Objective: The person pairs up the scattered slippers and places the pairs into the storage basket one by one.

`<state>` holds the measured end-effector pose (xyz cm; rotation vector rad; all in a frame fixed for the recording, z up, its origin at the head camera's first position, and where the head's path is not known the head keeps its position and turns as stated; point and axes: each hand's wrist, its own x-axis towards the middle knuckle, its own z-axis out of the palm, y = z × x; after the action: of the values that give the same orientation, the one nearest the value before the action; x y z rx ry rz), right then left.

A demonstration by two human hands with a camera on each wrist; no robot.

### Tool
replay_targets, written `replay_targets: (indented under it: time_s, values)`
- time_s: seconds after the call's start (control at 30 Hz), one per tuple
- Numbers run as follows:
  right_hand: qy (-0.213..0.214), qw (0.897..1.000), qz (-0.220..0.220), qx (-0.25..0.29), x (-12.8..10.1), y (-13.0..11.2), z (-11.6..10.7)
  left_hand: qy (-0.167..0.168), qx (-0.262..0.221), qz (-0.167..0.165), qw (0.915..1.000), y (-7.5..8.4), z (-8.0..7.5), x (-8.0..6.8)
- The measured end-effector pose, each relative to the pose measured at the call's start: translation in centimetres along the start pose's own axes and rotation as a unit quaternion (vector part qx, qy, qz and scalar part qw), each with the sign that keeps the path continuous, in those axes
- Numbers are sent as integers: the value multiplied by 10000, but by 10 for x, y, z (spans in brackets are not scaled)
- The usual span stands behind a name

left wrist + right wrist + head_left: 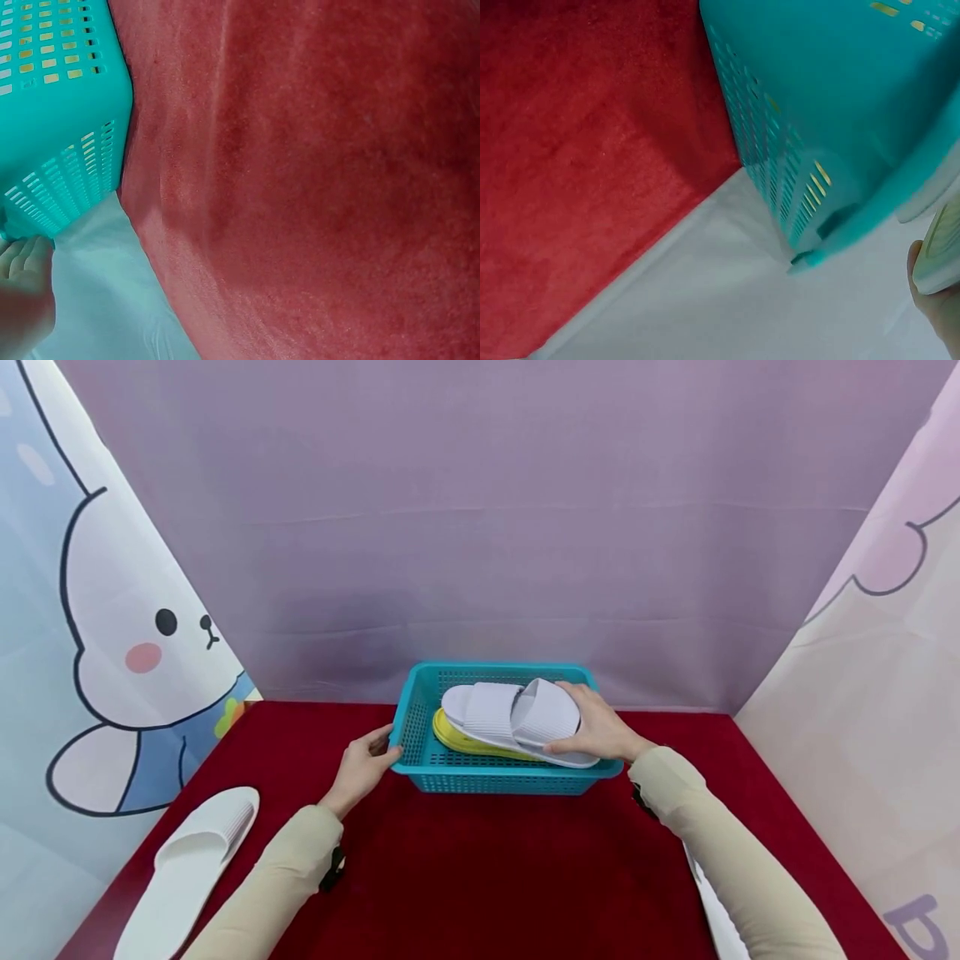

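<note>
A teal plastic basket with slotted sides stands near the back of the red cloth. Inside lie yellow slippers, partly covered by a pair of white slippers that overlap and slant across them. My right hand grips the white pair at its right end, thumb in front and fingers behind. In the right wrist view, part of that hand shows beside a pale ridged sole. At the basket's left end my left hand holds the rim, its thumb at the front and its fingers along the outer side.
One white slipper lies at the left edge of the red cloth. Another white item is partly hidden under my right forearm. A purple curtain rises behind the basket, with printed curtains at both sides.
</note>
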<state>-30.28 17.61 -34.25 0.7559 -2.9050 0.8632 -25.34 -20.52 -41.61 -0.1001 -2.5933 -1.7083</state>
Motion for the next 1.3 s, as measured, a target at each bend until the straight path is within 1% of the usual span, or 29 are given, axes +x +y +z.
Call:
replay_targets:
  time_s: [0.27,0.5,0.6,0.7,0.83,0.97,1.13,1.3]
  values:
    - [-185,9995,239,65,6,8,5,-18,-41,-43,10000,0,4,-1]
    - [-251,9995,173,103,6,14,7,2,-172,-43,9998,-2,5,-2]
    - [-318,9992,219,99,4,16,8,-7,-180,-49,9998,-2,6,-3]
    - [-362,9982,206,427,3,15,7,-18,-191,-54,9998,-2,6,-3]
    - [-251,9963,124,818,5,10,3,-19,-225,1,9997,-2,6,-3]
    - [-193,9967,120,785,10,6,1,12,-218,35,9998,-2,3,-2]
    - [-298,9943,357,962,11,4,4,40,-211,47,9998,-3,0,-3]
    - [-230,9913,639,1132,6,4,3,7,-211,108,9997,-2,0,-3]
